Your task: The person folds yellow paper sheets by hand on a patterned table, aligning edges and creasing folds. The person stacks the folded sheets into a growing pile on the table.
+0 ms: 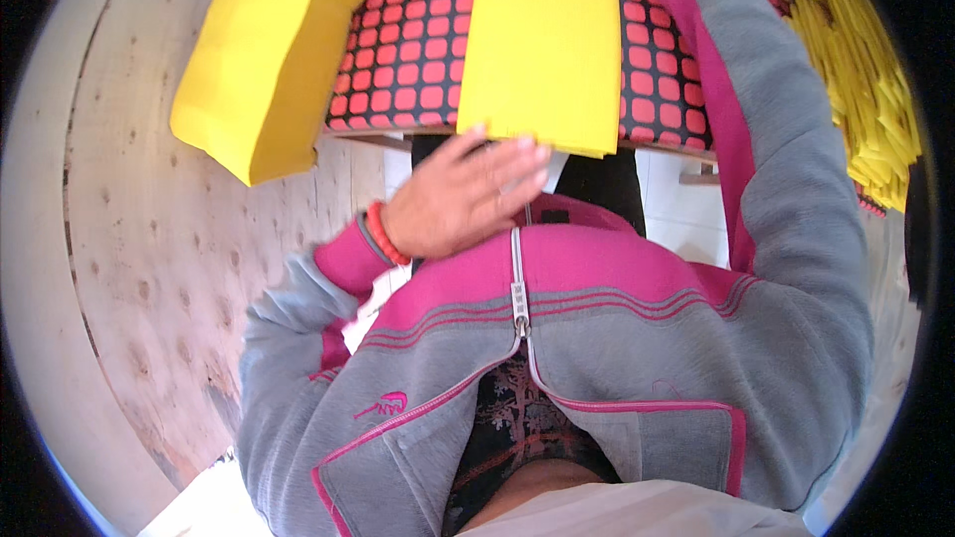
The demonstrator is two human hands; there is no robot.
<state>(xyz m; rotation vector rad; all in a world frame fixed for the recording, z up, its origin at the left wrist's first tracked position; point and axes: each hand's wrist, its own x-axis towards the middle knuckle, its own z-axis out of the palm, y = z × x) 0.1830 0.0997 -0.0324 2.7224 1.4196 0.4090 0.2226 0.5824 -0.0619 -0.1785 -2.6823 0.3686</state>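
Closest to the camera is the person's own chest, a grey and pink zip jacket [557, 338], half unzipped over a dark patterned top. Just above the zip, the left hand [463, 204] hangs flat in front of the chest, back of the hand to the camera, fingers straight and held close together, pointing right and slightly up. A red bead bracelet [383, 234] circles the wrist, and the grey sleeve with its pink cuff bends sharply back down to the left. The fingertips [525, 144] sit right at the lower edge of the yellow sheet stack [542, 40], which overhangs the near edge of the table; whether they touch it or only overlap it in view, I cannot tell. That stack lies on a red and black checked cloth [418, 50]. To the left of it, a second yellow sheet [259, 70] droops over the same edge, well clear of the hand. On the right, the right arm's grey sleeve [786, 139] reaches up and away past the stack; its hand is out of sight. Farthest right, a heap of yellow strips [865, 70].
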